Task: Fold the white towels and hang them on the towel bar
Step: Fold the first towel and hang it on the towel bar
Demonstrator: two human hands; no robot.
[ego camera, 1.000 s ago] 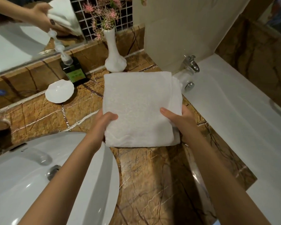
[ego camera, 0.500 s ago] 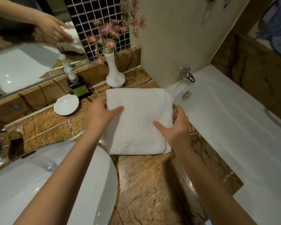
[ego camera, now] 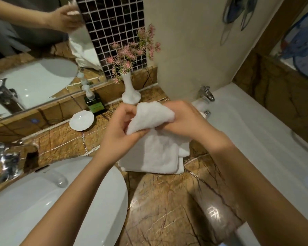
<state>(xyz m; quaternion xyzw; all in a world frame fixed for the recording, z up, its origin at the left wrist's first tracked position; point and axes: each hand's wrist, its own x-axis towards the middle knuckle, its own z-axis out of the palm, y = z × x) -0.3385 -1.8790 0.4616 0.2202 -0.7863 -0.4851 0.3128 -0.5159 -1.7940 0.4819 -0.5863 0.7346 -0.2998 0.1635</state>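
Observation:
A folded white towel (ego camera: 158,153) hangs in front of me over the brown marble counter (ego camera: 167,201). Its upper part is bunched up between both hands and its lower edges droop down to the counter. My left hand (ego camera: 119,126) pinches the towel's top from the left. My right hand (ego camera: 183,119) grips the same top fold from the right. The two hands are close together, almost touching. No towel bar is in view.
A white sink basin (ego camera: 57,201) lies at lower left with a chrome tap (ego camera: 4,160). Behind the towel stand a white vase of pink flowers (ego camera: 130,91), a soap pump bottle (ego camera: 94,103) and a white dish (ego camera: 81,120). A white bathtub (ego camera: 256,139) with a chrome faucet (ego camera: 206,94) runs along the right.
The towel lay flat on the counter under both hands. Both hands have since closed on its far part and lifted it up, so it now hangs bunched.

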